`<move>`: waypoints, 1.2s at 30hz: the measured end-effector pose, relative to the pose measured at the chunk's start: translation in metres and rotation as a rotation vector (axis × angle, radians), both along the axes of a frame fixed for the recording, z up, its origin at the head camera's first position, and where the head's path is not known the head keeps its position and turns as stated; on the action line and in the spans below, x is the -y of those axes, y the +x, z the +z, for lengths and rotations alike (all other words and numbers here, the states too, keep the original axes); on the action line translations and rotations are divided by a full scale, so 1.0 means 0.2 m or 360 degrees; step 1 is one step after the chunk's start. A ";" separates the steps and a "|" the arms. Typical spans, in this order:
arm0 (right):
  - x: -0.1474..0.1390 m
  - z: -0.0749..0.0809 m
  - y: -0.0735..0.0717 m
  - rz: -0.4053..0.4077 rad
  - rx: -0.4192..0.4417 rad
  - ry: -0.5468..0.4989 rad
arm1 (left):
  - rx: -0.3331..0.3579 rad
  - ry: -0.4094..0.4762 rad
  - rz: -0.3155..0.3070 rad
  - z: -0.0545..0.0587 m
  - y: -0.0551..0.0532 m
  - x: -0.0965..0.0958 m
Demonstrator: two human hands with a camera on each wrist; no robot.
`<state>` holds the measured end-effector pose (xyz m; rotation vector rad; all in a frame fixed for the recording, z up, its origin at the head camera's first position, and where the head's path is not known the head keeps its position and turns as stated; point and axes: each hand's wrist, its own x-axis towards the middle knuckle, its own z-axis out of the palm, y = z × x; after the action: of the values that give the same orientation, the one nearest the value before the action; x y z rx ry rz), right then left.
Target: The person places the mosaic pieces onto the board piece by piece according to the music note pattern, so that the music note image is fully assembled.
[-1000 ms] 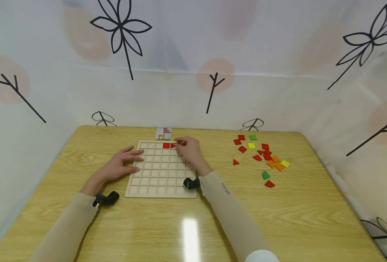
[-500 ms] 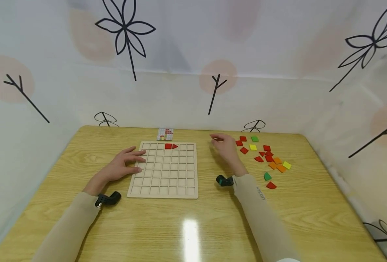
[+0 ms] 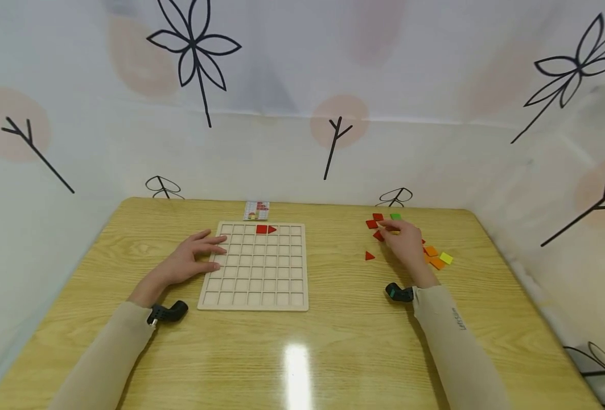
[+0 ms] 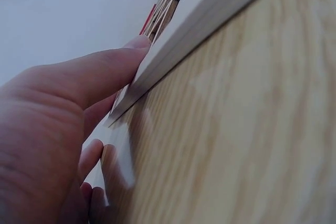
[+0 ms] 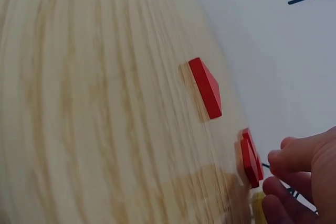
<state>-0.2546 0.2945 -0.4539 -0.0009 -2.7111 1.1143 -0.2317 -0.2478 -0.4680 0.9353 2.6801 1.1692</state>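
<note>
A pale wooden grid board [image 3: 253, 282] lies on the table, with a red square tile [image 3: 262, 229] and a red triangle tile [image 3: 272, 229] side by side in its far row. My left hand [image 3: 184, 261] rests with spread fingers on the board's left edge; the left wrist view shows the thumb [image 4: 113, 69] on the rim. Over the loose tiles at the right is my right hand [image 3: 406, 247], fingertips close to the red squares [image 3: 372, 224]. In the right wrist view, red tiles [image 5: 250, 162] and a yellow tile [image 5: 259, 208] lie beside its fingers, with nothing seen held.
A small printed picture card [image 3: 256, 210] lies behind the board. Around the right hand are a single red triangle [image 3: 369, 255], a green tile [image 3: 395, 216], orange tiles [image 3: 431, 251] and a yellow square [image 3: 446, 258]. Some tiles are hidden under the hand. A patterned cloth backdrop [image 3: 261, 154] stands behind the table.
My right hand has left the red triangle on the board and moved right to the loose tiles. My left hand stays at the board's edge.
</note>
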 end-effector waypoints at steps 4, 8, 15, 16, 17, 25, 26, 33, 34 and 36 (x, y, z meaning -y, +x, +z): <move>-0.01 0.00 0.01 0.0053 0.0006 0.0057 | 0.0011 -0.0010 0.0008 -0.01 0.00 0.00; -0.02 0.00 0.01 0.0077 0.0061 0.0079 | -0.0005 0.0001 0.0015 0.00 0.00 0.00; 0.00 0.00 0.01 0.0133 0.0075 0.0165 | -0.0014 0.0009 0.0033 -0.01 0.00 0.00; 0.01 0.00 0.01 0.0138 0.0072 0.0173 | -0.0020 0.0005 0.0033 -0.01 0.00 -0.01; 0.01 0.00 0.01 0.0149 0.0066 0.0182 | -0.0008 0.0004 0.0037 0.00 0.00 0.00; 0.02 0.01 0.00 0.0215 -0.0003 0.0199 | 0.0028 -0.0015 0.0044 0.00 0.01 0.00; 0.02 0.01 0.00 0.0221 -0.0012 0.0203 | 0.0030 -0.0014 0.0045 0.00 0.01 -0.01; 0.02 0.01 0.00 0.0198 0.0015 0.0194 | 0.0034 -0.0013 0.0047 0.00 0.00 0.00; 0.02 0.01 0.00 0.0196 0.0026 0.0188 | 0.0031 -0.0014 0.0046 0.00 0.00 0.00; 0.01 0.02 0.00 0.0192 0.0053 0.0180 | 0.0026 -0.0013 0.0047 0.00 0.00 0.00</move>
<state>-0.2543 0.2918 -0.4498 0.1654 -2.8333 0.9980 -0.2308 -0.2469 -0.4682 0.8841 2.6928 1.1651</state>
